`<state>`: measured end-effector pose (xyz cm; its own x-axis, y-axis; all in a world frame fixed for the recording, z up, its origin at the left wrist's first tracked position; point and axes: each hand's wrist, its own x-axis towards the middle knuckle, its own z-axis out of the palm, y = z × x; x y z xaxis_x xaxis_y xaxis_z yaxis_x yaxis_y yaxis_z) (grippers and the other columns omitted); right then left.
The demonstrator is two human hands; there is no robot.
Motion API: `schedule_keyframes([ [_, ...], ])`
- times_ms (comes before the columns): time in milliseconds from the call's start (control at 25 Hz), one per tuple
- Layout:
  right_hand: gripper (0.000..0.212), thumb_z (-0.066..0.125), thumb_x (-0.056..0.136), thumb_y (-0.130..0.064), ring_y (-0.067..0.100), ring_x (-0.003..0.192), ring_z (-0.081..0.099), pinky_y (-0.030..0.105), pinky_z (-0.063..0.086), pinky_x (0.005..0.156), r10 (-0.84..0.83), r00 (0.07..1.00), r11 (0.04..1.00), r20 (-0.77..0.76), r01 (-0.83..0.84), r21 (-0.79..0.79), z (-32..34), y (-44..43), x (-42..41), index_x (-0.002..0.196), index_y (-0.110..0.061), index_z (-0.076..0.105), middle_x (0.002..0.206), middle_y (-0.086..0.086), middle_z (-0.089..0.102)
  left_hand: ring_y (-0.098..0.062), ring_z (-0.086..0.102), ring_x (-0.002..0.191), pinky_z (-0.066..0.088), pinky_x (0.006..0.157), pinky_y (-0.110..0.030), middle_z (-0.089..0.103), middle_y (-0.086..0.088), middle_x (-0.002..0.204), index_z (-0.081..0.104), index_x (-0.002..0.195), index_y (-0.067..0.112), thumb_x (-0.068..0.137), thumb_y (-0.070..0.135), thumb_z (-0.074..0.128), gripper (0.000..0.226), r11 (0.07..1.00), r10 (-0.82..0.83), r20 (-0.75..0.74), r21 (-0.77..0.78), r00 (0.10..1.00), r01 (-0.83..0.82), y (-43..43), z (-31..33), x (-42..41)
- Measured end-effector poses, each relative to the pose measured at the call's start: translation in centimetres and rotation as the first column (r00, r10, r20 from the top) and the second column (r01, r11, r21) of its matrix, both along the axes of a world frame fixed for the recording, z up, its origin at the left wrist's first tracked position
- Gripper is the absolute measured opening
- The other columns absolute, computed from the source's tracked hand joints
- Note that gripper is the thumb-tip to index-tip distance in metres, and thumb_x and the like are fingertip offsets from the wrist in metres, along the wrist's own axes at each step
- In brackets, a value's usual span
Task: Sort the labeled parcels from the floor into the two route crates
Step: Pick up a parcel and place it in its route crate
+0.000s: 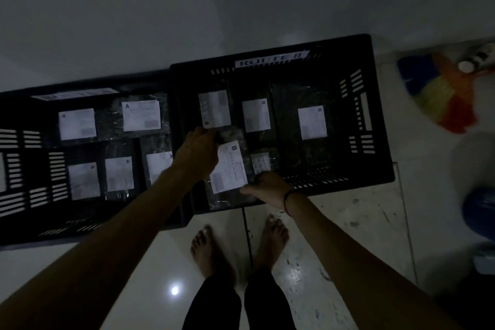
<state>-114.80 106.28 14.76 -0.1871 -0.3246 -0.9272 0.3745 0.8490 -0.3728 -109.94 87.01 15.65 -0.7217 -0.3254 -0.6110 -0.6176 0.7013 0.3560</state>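
Parcel labelled B (229, 169) is held over the near-left corner of the Route B crate (380, 115), gripped at its far-left edge by the left hand (198, 153) and at its near-right corner by the right hand (267, 187). The fingers appear curled round it, though the light is dim.

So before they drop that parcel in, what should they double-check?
1. The parcel is marked B: ok.
2. The crate beneath it carries a Route B sign: ok.
3. The left hand and right hand both grip the parcel: ok.
4. Free spot underneath: cannot tell, the parcel hides it.
5. The other crate holds A parcels, so not that one: ok.
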Motion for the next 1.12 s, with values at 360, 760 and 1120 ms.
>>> schedule_keyframes([
  [360, 0.041, 0.068, 0.087, -0.032, 0.03, 0.106, 0.062, 0.036, 0.054, 0.09, 0.267, 0.944, 0.963, -0.192, -0.255, 0.089, -8.2, -2.8, 1.1, 0.122, -0.011, 0.061, 0.12, 0.012, 0.065, -0.036, 0.013, 0.146, 0.039, 0.109, -0.051, 0.005, -0.016, 0.159, 0.0, 0.155, 0.008, 0.065, 0.047, 0.085, 0.13, 0.919, -0.363, 0.273, -0.051, 0.891, 0.39, 0.7, -5.2, 1.0],
  [760, 0.065, 0.07, 0.082, -0.047, 0.03, 0.118, 0.056, 0.036, 0.047, 0.101, 0.49, 0.847, 0.872, -0.207, -0.472, 0.133, -12.6, -3.0, -0.1, 0.135, -0.012, 0.052, 0.133, 0.012, 0.057, -0.041, -0.019, 0.144, 0.004, 0.119, -0.045, -0.02, -0.024, 0.158, -0.027, 0.144, -0.001, 0.098, 0.022, 0.053, 0.095, 0.701, -0.447, 0.424, -0.382, 0.788, 0.603, 4.0, -10.8, 3.2],
  [1120, 0.06, 0.064, 0.091, -0.033, 0.033, 0.122, 0.053, 0.035, 0.044, 0.103, 0.54, 0.782, 0.836, -0.311, -0.541, 0.09, -13.0, -3.0, 0.4, 0.139, -0.004, 0.042, 0.136, 0.019, 0.053, -0.039, -0.015, 0.148, 0.005, 0.123, -0.047, -0.026, -0.025, 0.156, -0.023, 0.149, -0.001, 0.089, 0.04, 0.063, 0.113, 0.711, -0.456, 0.48, -0.309, 0.749, 0.631, 3.1, -10.2, 2.6],
])
